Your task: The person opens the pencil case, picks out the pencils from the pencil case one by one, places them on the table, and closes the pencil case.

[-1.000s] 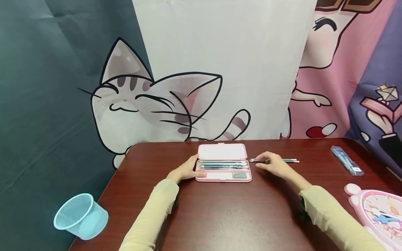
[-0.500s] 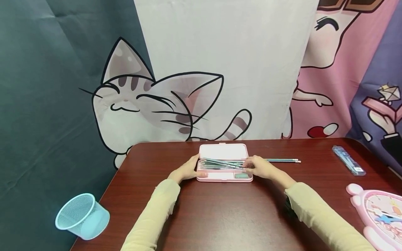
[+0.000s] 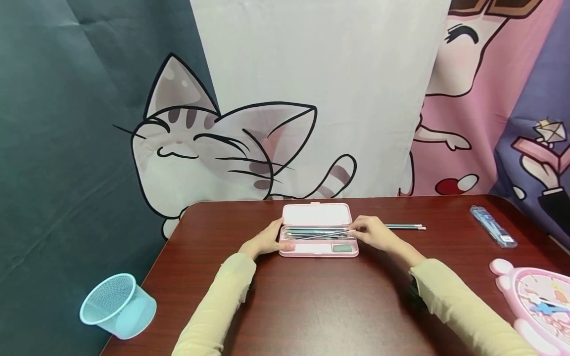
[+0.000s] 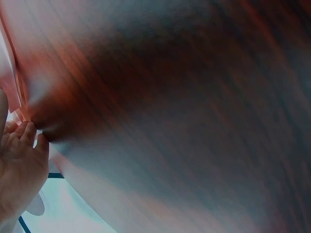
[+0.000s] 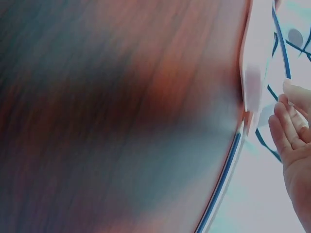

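Note:
A pink pencil case point(image 3: 291, 255) lies with its lid raised toward the back of the table. Several pencils point(image 3: 311, 230) fill its rear compartment, and a green eraser point(image 3: 342, 248) sits at the front right. My left hand point(image 3: 263, 241) holds the case's left end, thumb over the front compartment. At the right end, my right hand point(image 3: 373, 233) pinches a pencil point(image 3: 327, 235) that slants over those in the case. In the right wrist view, this held pencil point(image 5: 282, 43) runs up from the thumb and fingertips. More pencils point(image 3: 405, 226) lie on the table, partly behind my right hand.
A clear blue pack point(image 3: 493, 227) lies at the table's back right. Closer in on the right is a pink clock point(image 3: 507, 291). A light blue mesh basket point(image 3: 133, 311) stands at the left edge. Printed cloth hangs behind the table.
My right hand has moved left from the loose pencils to the case, bringing a pencil over it. Since half a second ago that pencil's slant has changed. My left hand stays on the case.

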A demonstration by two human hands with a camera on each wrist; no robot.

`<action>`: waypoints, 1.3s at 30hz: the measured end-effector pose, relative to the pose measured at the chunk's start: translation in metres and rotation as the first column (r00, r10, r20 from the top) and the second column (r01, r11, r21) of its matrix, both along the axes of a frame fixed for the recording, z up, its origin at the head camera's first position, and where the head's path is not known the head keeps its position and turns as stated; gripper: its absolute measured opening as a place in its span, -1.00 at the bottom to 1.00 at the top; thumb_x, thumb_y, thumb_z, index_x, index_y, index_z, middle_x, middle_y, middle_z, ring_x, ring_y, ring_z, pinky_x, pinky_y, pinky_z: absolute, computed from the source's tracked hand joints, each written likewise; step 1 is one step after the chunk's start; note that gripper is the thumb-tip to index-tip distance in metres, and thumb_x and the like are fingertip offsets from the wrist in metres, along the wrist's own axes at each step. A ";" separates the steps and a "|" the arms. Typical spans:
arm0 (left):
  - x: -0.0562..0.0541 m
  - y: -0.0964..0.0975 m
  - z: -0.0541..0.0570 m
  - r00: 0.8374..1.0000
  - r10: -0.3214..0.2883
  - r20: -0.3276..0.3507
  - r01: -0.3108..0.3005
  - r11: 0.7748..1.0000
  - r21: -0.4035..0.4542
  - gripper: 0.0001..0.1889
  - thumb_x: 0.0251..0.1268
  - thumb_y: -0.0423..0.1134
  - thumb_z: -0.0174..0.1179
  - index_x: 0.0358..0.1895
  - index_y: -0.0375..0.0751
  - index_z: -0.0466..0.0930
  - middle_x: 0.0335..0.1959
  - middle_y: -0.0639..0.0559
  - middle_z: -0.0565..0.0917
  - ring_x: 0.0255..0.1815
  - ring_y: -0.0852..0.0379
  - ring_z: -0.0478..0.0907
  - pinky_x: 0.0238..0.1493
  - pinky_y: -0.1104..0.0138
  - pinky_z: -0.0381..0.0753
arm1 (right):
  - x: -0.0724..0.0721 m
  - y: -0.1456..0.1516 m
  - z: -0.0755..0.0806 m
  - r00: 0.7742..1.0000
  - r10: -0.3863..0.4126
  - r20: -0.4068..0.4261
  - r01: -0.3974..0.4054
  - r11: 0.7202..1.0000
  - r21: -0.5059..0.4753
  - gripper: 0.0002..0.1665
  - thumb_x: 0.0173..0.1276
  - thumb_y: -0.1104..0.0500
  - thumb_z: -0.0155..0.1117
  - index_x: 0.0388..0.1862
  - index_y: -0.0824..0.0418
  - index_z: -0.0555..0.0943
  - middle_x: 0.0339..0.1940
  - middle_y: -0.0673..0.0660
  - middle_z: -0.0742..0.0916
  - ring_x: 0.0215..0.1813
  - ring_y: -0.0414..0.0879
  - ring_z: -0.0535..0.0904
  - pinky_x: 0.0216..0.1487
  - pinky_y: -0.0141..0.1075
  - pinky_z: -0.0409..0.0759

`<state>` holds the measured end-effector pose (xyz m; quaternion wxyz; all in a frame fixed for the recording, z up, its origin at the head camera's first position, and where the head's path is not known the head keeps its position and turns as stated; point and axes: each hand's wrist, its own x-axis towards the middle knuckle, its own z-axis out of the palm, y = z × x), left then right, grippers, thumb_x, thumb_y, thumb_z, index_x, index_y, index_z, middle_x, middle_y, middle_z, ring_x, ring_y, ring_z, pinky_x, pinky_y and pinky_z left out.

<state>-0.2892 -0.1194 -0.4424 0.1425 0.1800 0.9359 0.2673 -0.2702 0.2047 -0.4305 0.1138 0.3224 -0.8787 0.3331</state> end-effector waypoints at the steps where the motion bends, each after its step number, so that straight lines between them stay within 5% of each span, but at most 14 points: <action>1: 0.000 0.000 0.000 1.000 -0.001 -0.002 0.001 1.000 -0.002 0.07 -0.02 0.13 0.30 0.44 -0.26 -0.16 0.43 -0.19 0.06 0.43 -0.03 0.05 0.39 0.11 0.09 | 0.000 0.004 0.002 1.000 -0.013 0.002 0.013 1.000 -0.005 -0.92 0.07 0.35 0.34 -0.40 0.30 0.70 -0.49 0.05 0.67 -0.44 -0.28 0.43 -0.43 -0.40 0.42; 15: 0.000 0.001 0.002 1.000 0.002 -0.007 -0.002 1.000 0.026 0.04 -0.01 0.07 0.31 0.44 -0.25 -0.14 0.41 -0.20 0.08 0.41 -0.04 0.08 0.39 0.11 0.10 | 0.013 0.089 0.013 0.974 -0.188 -0.126 0.186 0.982 -0.022 -0.90 0.00 0.38 0.38 -0.46 0.25 0.70 -0.53 0.03 0.68 -0.45 -0.39 0.42 -0.45 -0.50 0.35; 24: 0.003 0.002 0.003 1.000 -0.006 -0.005 0.007 0.998 0.069 0.04 -0.03 0.03 0.34 0.43 -0.25 -0.11 0.40 -0.21 0.10 0.41 -0.04 0.08 0.38 0.08 0.10 | 0.026 0.154 0.003 0.922 -0.380 -0.073 0.384 0.922 0.049 -0.90 0.02 0.27 0.40 -0.43 0.25 0.71 -0.46 0.16 0.72 -0.40 -0.51 0.40 -0.38 -0.62 0.33; 39: 0.003 0.002 0.004 1.000 0.000 -0.007 0.001 1.000 0.030 0.04 -0.02 0.07 0.33 0.44 -0.23 -0.13 0.40 -0.18 0.11 0.41 -0.03 0.09 0.38 0.10 0.11 | 0.007 0.156 -0.015 0.930 -0.366 -0.045 0.368 0.914 0.170 -0.91 -0.06 0.34 0.41 -0.51 0.32 0.66 -0.58 0.04 0.59 -0.49 -0.33 0.32 -0.48 -0.40 0.31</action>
